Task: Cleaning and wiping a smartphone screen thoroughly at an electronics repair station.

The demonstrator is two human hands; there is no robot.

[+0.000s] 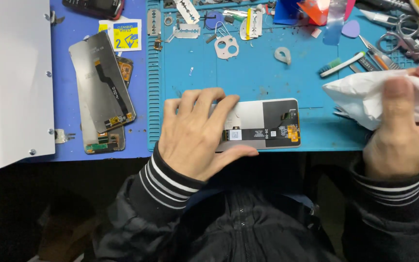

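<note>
Blue silicone repair mat [248, 73] underneath, w/ left hand [195, 133] spread flat, pinning a grey-backed rectangular phone screen panel [267, 125] prob to steady it, right hand [398, 131] closed on crumpled white tissue [364, 99] just beside panel, spare dark screens [103, 87] left of left hand

A yellow-blue wipe packet [123, 34] lies upper left above two dark detached phone screens [102, 82]; a third screen panel [267, 123] lies centre.

Left hand [197, 133] lies flat, fingers spread — right hand [403, 131] curled in a closed grip.
</note>
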